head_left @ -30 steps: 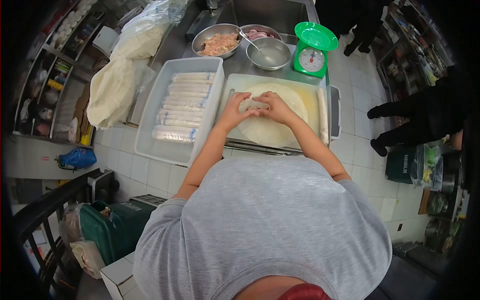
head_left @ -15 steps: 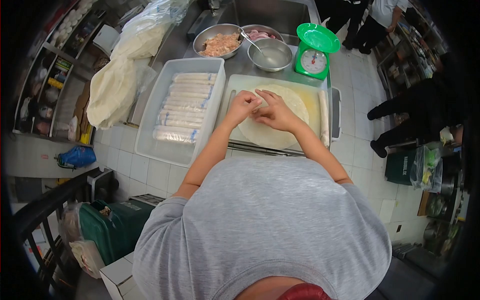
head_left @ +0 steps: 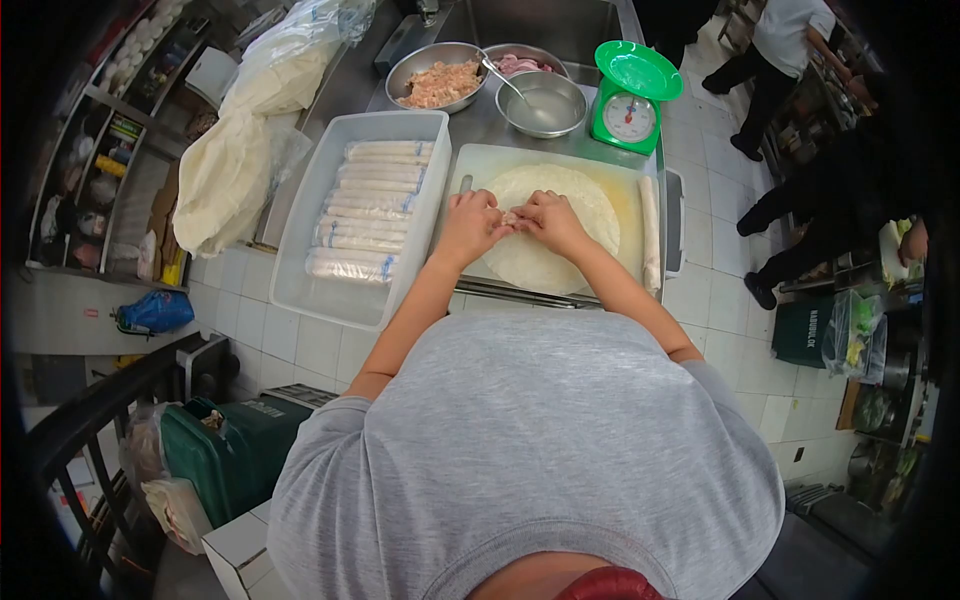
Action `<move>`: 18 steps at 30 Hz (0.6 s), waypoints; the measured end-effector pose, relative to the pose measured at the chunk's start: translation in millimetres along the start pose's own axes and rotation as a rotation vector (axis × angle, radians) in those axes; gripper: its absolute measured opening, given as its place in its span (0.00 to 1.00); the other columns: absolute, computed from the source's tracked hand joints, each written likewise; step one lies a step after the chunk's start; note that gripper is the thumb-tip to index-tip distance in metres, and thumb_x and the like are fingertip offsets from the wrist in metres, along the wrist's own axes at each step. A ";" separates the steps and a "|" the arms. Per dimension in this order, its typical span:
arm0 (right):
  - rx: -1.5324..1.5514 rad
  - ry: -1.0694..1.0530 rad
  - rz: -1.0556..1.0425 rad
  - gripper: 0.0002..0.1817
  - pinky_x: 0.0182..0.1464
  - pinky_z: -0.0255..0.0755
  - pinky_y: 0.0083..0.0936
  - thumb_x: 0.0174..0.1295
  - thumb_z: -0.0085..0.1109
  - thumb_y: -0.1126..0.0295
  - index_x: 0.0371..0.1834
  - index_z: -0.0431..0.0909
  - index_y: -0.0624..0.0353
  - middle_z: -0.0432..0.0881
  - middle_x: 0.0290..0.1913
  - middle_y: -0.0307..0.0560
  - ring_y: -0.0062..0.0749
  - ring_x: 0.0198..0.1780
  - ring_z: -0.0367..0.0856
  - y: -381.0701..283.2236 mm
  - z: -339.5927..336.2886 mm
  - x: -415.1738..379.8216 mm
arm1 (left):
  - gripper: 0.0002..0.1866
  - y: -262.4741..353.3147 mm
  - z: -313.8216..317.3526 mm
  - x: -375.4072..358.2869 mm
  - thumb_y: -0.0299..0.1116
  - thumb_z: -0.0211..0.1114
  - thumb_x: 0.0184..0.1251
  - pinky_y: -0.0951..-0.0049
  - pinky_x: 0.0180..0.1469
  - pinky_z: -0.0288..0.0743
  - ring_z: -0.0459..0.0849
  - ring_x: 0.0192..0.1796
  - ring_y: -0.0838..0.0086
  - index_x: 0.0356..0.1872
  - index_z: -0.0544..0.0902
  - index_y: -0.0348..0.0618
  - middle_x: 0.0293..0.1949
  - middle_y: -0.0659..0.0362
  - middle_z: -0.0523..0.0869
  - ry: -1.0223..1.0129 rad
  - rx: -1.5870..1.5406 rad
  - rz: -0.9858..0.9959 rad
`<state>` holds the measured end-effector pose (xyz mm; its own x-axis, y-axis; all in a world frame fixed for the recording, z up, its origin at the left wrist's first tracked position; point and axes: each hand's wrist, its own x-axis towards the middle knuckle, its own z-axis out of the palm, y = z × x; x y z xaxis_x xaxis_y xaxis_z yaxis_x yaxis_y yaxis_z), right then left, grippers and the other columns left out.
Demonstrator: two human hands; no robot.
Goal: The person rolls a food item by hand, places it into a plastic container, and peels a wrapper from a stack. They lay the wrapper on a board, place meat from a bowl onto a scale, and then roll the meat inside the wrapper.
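Observation:
A large round pale wrapper sheet (head_left: pixel 560 240) lies on a white cutting board (head_left: pixel 630 195). Over its left part, my left hand (head_left: pixel 474 226) and my right hand (head_left: pixel 550 220) meet with fingers pinched together. Between the fingertips shows a small pale pinkish piece (head_left: pixel 511 217), too small to name surely. Along the board's right edge lies a long pale roll (head_left: pixel 650 235). Left of the board stands a translucent plastic tub (head_left: pixel 290 270) with several plastic-wrapped rolls (head_left: pixel 368 205) in it.
Behind the board stand a bowl of orange-pink minced filling (head_left: pixel 440 85), a bowl of pink meat (head_left: pixel 522 64), a bowl of cloudy liquid with a spoon (head_left: pixel 542 105) and a green scale (head_left: pixel 628 115). Bagged wrapper sheets (head_left: pixel 225 175) lie left. People (head_left: pixel 785 45) stand at right.
My hands have drawn level; the right fingers, spread before, are now curled in beside the left ones. The pinkish piece shows between them. People at right have shifted.

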<state>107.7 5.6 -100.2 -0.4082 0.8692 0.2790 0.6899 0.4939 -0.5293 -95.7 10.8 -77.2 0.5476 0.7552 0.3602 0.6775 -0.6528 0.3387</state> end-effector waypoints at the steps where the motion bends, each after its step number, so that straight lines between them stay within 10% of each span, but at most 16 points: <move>1: 0.000 0.000 0.013 0.17 0.46 0.66 0.36 0.48 0.66 0.64 0.43 0.81 0.53 0.76 0.37 0.45 0.42 0.44 0.74 0.6 -0.6 0.7 | 0.17 -0.2 -0.7 0.0 0.44 0.74 0.44 0.64 0.52 0.60 0.75 0.46 0.67 0.34 0.84 0.47 0.38 0.61 0.77 -0.019 0.020 0.011; 18: 0.394 -0.093 0.286 0.07 0.38 0.72 0.34 0.50 0.63 0.71 0.30 0.80 0.62 0.78 0.33 0.51 0.47 0.35 0.78 -7.3 -5.8 21.1 | 0.11 -8.5 13.0 3.3 0.26 0.68 0.51 0.65 0.41 0.74 0.80 0.40 0.59 0.37 0.82 0.40 0.35 0.54 0.81 0.021 -0.439 -0.235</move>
<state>97.6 20.5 -85.8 -0.2994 0.9540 0.0150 0.5109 0.1736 -0.8419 -93.3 19.6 -90.2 0.3917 0.8866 0.2460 0.5084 -0.4314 0.7453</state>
